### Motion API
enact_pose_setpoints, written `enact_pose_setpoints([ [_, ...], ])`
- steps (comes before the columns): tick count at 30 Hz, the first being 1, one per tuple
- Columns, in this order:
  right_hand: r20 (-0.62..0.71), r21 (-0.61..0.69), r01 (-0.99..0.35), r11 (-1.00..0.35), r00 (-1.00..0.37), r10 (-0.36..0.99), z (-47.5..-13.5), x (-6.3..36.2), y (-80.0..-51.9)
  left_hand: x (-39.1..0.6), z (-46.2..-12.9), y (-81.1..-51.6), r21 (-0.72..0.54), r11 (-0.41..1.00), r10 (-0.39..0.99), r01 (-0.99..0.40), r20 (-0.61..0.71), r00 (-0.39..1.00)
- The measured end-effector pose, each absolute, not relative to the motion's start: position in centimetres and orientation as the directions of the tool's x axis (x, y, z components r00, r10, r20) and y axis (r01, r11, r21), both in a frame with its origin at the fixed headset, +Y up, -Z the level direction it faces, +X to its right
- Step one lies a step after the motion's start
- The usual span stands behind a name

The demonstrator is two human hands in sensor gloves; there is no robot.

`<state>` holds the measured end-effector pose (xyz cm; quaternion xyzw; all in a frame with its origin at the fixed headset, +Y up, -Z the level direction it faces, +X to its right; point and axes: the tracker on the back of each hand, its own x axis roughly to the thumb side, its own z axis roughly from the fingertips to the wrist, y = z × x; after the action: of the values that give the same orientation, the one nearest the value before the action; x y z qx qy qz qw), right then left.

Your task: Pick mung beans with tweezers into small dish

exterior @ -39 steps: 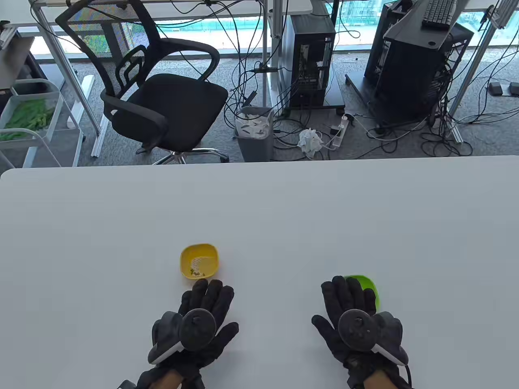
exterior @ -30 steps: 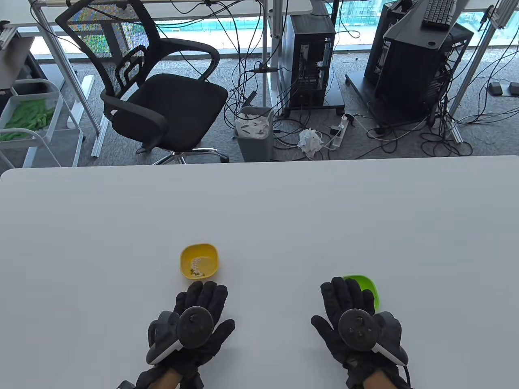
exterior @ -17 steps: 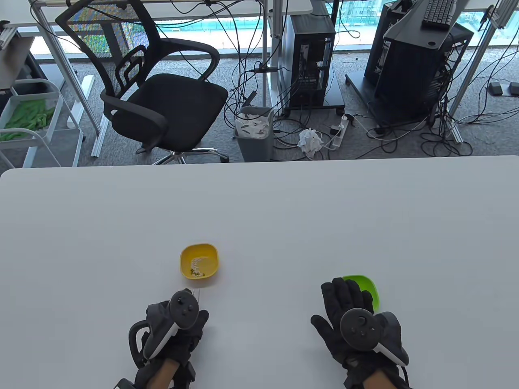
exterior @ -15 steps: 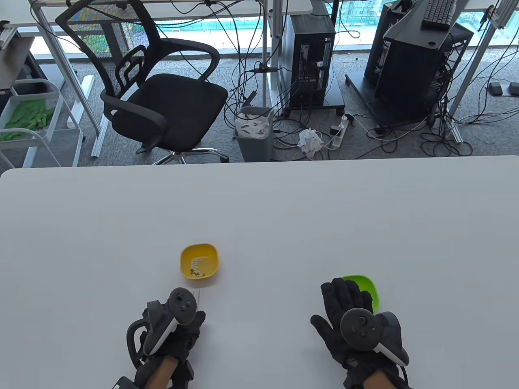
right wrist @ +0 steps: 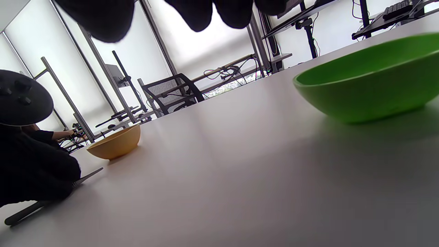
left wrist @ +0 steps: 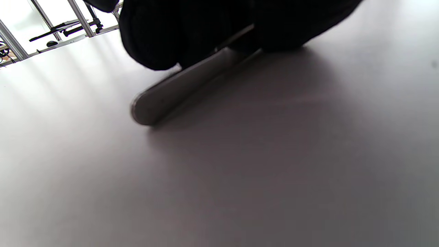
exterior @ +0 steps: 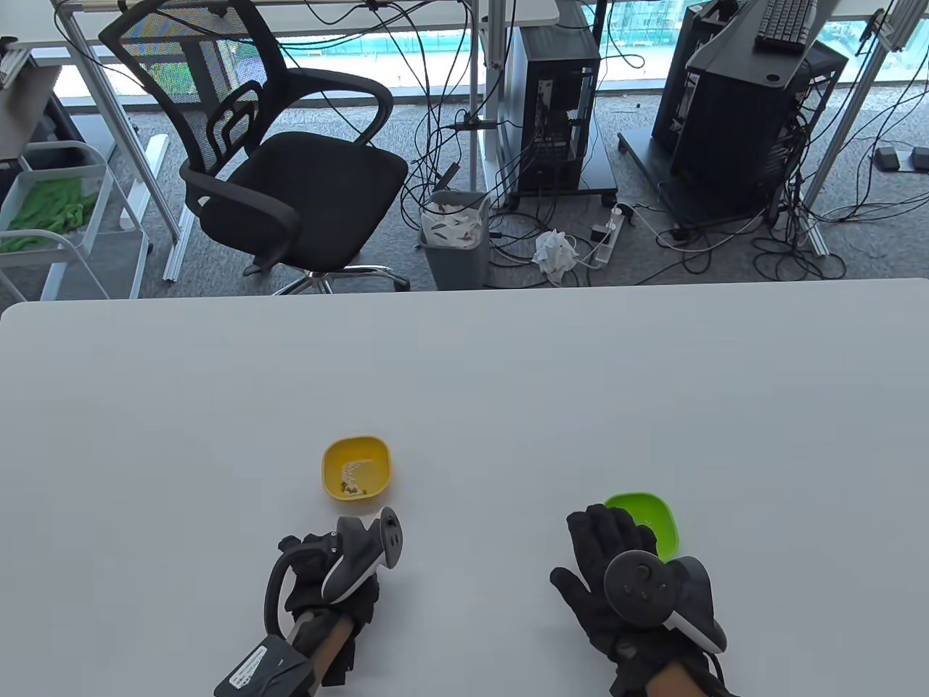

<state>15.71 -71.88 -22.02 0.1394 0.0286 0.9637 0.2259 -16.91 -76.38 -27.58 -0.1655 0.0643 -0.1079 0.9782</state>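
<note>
Left hand (exterior: pixel 330 573) rolled onto edge since earlier, fingers now pinching flat silver metal tweezers (left wrist: pixel 178 85) on bench, just below yellow bean dish (exterior: pixel 357 468). Right hand (exterior: pixel 617 566) flat, spread, beside green dish (exterior: pixel 653 512). Risk: thin tweezers slip from bulky glove, skid into yellow dish.

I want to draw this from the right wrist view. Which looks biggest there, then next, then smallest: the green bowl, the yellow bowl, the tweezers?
1. green bowl, by far, though it sits nearest the camera.
2. and 3. yellow bowl and tweezers: too close to rank. The left hand covers the tweezers' middle.
</note>
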Motion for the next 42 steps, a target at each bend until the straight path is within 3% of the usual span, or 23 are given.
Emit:
enact_pose_setpoints([
  [4,0.317,0.038,-0.411,-0.911,-0.859,0.402,-21.5,14.0,-71.1,-17.2,-26.0,-74.3,-0.279,0.95,0.125,-0.138,-0.065,0.99],
  [8,0.431,0.062,-0.474,-0.878,-0.781,0.452,-20.6,10.0,-69.6,-16.1,-23.7,-70.8,-0.198,0.844,0.515,-0.499,0.032,0.857],
  [13,0.459,0.157,-0.6,-0.784,-0.659,0.596,-20.5,6.8,-68.8,-14.8,-21.9,-68.3,-0.188,0.667,0.742,-0.721,0.084,0.665],
  [16,0.489,0.155,-0.65,-0.744,-0.604,0.629,-20.5,5.8,-68.7,-14.4,-21.1,-68.2,-0.256,0.521,0.849,-0.814,0.055,0.526],
  [25,0.477,0.078,-0.745,-0.662,-0.556,0.681,-20.4,6.1,-69.1,-14.9,-20.9,-69.5,-0.296,0.416,0.905,-0.86,0.047,0.422],
  [29,0.431,0.068,-0.698,-0.713,-0.624,0.652,-20.7,7.6,-69.1,-16.4,-21.8,-68.9,-0.241,0.621,0.78,-0.745,0.098,0.618],
  [35,0.343,0.041,-0.633,-0.773,-0.717,0.606,-20.8,10.0,-69.4,-20.7,-25.6,-69.9,-0.187,0.781,0.616,-0.596,0.08,0.784],
  [42,0.31,0.103,-0.654,-0.75,-0.695,0.649,-21.6,10.5,-70.5,-25.7,-32.6,-72.4,-0.387,0.85,0.418,-0.357,0.084,0.905],
])
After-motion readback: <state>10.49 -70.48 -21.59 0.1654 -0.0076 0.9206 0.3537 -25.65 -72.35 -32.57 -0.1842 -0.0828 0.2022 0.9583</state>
